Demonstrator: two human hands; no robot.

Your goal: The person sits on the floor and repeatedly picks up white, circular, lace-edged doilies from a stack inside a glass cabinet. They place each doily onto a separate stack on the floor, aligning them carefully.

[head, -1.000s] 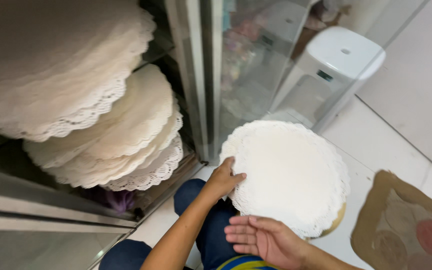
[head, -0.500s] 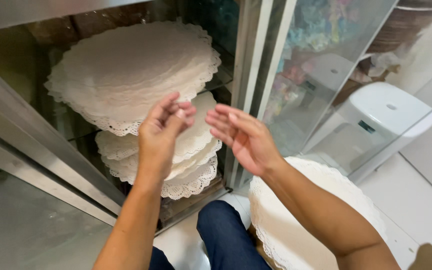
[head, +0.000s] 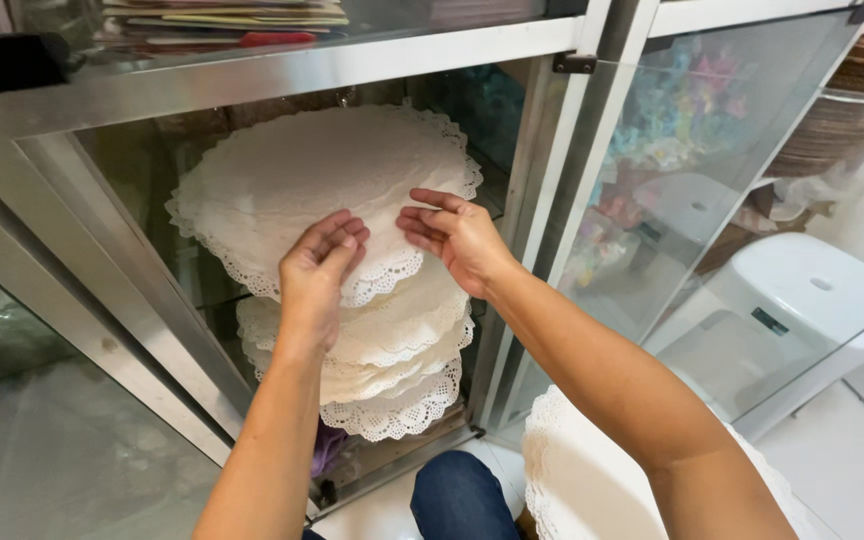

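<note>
A stack of white round lace paper doilies (head: 292, 180) lies on the upper shelf of a glass cabinet. My left hand (head: 317, 270) curls its fingers over the front scalloped edge of that stack, thumb hidden. My right hand (head: 457, 235) rests beside it, fingers slightly apart on the top doily near its right front rim. Below, a second stack of doilies (head: 402, 350) fills the lower shelf. Another pile of doilies (head: 577, 480) sits low at the right, under my right forearm.
The cabinet has a metal frame (head: 282, 70) and an open glass door (head: 712, 190) at the right. A white plastic stool (head: 812, 300) stands behind the glass. Brown round boards (head: 852, 100) are stacked at top right. My knee in blue jeans (head: 457, 500) is near the cabinet base.
Both hands rose from the pile of doilies at my knee to the cabinet and now touch the upper stack. My view tilted up toward the shelves.
</note>
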